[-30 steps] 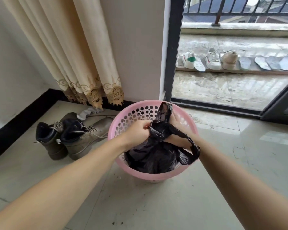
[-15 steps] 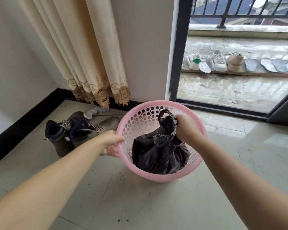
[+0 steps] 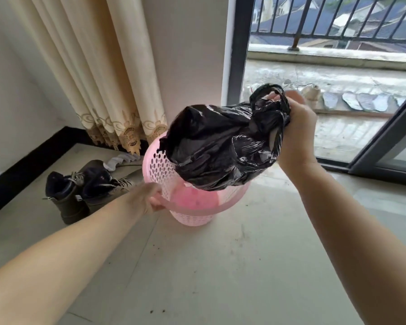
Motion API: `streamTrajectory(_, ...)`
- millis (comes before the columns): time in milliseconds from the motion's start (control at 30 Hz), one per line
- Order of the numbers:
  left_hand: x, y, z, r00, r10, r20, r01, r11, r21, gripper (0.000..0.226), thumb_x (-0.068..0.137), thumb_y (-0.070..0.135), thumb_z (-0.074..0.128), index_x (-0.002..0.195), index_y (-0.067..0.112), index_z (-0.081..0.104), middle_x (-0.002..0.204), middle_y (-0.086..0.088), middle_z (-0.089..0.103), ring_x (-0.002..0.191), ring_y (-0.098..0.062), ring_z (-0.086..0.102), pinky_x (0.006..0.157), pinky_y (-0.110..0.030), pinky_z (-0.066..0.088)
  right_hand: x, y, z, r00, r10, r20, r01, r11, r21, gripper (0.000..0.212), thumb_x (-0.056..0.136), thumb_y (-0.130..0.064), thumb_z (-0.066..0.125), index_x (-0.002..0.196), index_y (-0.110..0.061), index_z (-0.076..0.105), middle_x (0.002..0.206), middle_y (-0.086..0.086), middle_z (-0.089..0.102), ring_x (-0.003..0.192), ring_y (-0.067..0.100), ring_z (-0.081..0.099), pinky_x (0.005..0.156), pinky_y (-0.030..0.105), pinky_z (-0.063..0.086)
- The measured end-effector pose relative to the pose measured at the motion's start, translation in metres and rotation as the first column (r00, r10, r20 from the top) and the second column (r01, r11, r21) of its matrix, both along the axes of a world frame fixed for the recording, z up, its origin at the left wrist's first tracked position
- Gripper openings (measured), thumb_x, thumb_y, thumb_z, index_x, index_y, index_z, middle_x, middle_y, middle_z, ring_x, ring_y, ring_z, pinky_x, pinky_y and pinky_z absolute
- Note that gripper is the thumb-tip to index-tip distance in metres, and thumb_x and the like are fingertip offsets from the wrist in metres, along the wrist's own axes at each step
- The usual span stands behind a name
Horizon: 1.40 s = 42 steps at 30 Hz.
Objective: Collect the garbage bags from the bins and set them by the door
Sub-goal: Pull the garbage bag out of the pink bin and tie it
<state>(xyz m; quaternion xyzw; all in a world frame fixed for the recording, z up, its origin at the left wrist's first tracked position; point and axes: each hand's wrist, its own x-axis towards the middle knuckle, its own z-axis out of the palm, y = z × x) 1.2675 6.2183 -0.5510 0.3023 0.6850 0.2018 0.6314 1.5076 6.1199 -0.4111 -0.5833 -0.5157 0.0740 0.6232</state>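
A tied black garbage bag (image 3: 218,146) hangs in the air above a pink perforated bin (image 3: 192,214) that stands on the tiled floor. My right hand (image 3: 295,130) grips the bag's knotted top, and the bag is clear of the bin's rim. My left hand (image 3: 150,198) grips the near-left rim of the bin. The bin's pink bottom shows under the bag.
A pair of dark boots (image 3: 80,188) and a grey sock (image 3: 122,159) lie left of the bin. A cream curtain (image 3: 99,73) hangs behind. The glass balcony door (image 3: 239,50) with a dark frame is at the right; shoes and insoles lie outside.
My right hand has lifted the black bag up out of the bin and toward the right. My left hand has closed on the bin's rim.
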Motion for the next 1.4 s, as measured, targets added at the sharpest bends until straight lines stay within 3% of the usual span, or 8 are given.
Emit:
streamTrajectory(67,0.005,0.008,-0.006,1.0,0.007,0.014,-0.007,1.0,-0.026,0.038,0.097,0.003,0.034,0.136,0.0,0.034,0.131,-0.028,0.048,0.045,-0.027,0.066,0.045,-0.017,0.049,0.01,-0.008,0.012,0.998,-0.046,-0.052,0.049,0.998,0.048,0.023,0.068,-0.015,0.054,0.068,-0.032,0.07,0.076,-0.018,0.05,0.081,0.012,0.051,0.071,0.029,0.044)
streamTrajectory(200,0.02,0.016,-0.011,0.965,0.2,0.171,-0.198,0.98,-0.028,0.05,0.094,0.003,0.042,0.142,0.011,0.03,0.146,-0.031,0.025,0.102,-0.051,0.06,0.036,-0.033,0.054,0.034,-0.028,0.024,0.974,-0.166,0.157,0.153,0.984,0.089,0.02,0.067,-0.006,0.056,0.08,-0.003,0.07,0.083,-0.001,0.061,0.084,0.016,0.054,0.074,0.022,0.044)
streamTrajectory(333,0.039,0.009,-0.008,0.898,0.3,0.322,-0.31,0.95,-0.022,0.047,0.095,0.009,0.045,0.14,0.012,0.032,0.147,-0.023,0.023,0.116,-0.045,0.053,0.061,-0.036,0.059,0.053,-0.044,0.001,0.993,0.025,0.113,-0.002,0.98,-0.201,0.016,0.069,-0.019,0.051,0.066,-0.03,0.062,0.076,-0.006,0.053,0.079,0.018,0.05,0.07,0.029,0.042)
streamTrajectory(600,0.043,-0.003,-0.005,0.911,0.269,0.313,-0.276,0.961,-0.022,0.05,0.095,0.022,0.052,0.14,0.016,0.033,0.147,-0.023,0.027,0.119,-0.045,0.05,0.065,-0.042,0.06,0.037,-0.056,-0.131,0.891,0.262,0.37,0.087,0.702,-0.707,0.016,0.087,-0.002,0.052,0.08,-0.003,0.066,0.091,0.008,0.054,0.08,0.028,0.055,0.07,0.031,0.044)
streamTrajectory(900,0.083,-0.085,0.035,0.8,-0.592,0.098,0.586,0.806,0.08,0.079,0.085,0.057,0.055,0.146,0.016,0.026,0.143,-0.011,0.043,0.125,-0.023,0.049,0.096,-0.043,0.049,0.023,-0.035,-0.155,0.877,0.325,0.353,0.184,0.453,-0.872,0.013,0.085,0.001,0.04,0.092,-0.003,0.05,0.102,0.01,0.042,0.09,0.032,0.053,0.078,0.036,0.047)
streamTrajectory(1000,0.099,-0.111,0.027,0.623,-0.778,-0.084,0.77,0.591,0.239,0.048,0.087,0.035,0.062,0.131,0.026,0.042,0.116,0.015,0.055,0.103,-0.002,0.055,0.082,-0.018,0.045,0.024,-0.017,-0.131,0.92,0.322,0.224,0.088,0.387,-0.918,0.02,0.083,-0.013,0.051,0.098,-0.001,0.055,0.099,0.015,0.054,0.094,0.029,0.055,0.074,0.031,0.045)
streamTrajectory(1167,0.099,-0.085,0.035,0.882,-0.461,-0.096,0.458,0.794,0.4,0.027,0.091,0.0,0.038,0.079,0.013,0.059,0.067,-0.002,0.06,0.057,-0.008,0.058,0.056,-0.019,0.051,0.047,-0.019,-0.084,0.959,0.276,-0.07,-0.177,0.382,-0.907,0.022,0.084,-0.029,0.063,0.099,-0.012,0.061,0.107,0.005,0.061,0.094,0.019,0.058,0.086,0.037,0.052)
streamTrajectory(1400,0.089,-0.058,0.066,0.914,-0.395,-0.09,0.362,0.698,0.617,0.028,0.084,-0.005,0.04,0.061,0.009,0.045,0.048,0.003,0.047,0.04,-0.003,0.046,0.065,-0.023,0.044,0.064,-0.023,-0.066,0.941,0.202,-0.273,-0.339,0.558,-0.757,0.03,0.088,-0.026,0.062,0.116,-0.02,0.056,0.108,0.004,0.065,0.099,0.019,0.062,0.096,0.039,0.046)
